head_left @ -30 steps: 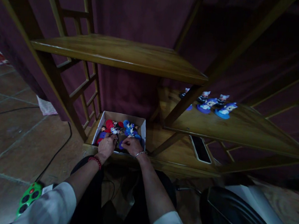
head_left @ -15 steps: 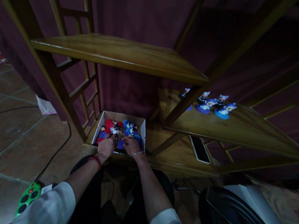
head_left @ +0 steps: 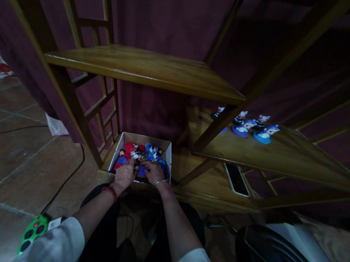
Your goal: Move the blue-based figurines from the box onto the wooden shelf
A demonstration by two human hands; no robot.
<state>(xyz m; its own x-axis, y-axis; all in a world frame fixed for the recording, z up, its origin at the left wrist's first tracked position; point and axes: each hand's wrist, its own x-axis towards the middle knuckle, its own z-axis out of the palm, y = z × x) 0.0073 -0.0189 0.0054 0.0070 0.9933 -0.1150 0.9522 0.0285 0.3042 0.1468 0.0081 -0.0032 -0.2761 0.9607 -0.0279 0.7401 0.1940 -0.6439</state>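
Note:
A shallow cardboard box with white outer walls stands on the low shelf in front of me. It holds several small figurines with red, blue and purple round bases, lying jumbled together. My left hand, with a red bead bracelet, reaches over the near wall, its fingers bent down among the figurines. Beside it, my right hand, wearing a silver bangle, has its fingers curled together. A purple base lies between the two hands. What either hand's fingertips grip is hidden or too small to make out.
On the right shelf stand several upright figurines with blue, purple or dark bases. A phone lies on the lower board. A wooden plank juts above the box. A black chair is at right, a green controller-like object at left.
The view has shifted slightly, so everything appears a little lower and to the right. Both hands remain in the box, with only small finger movement.

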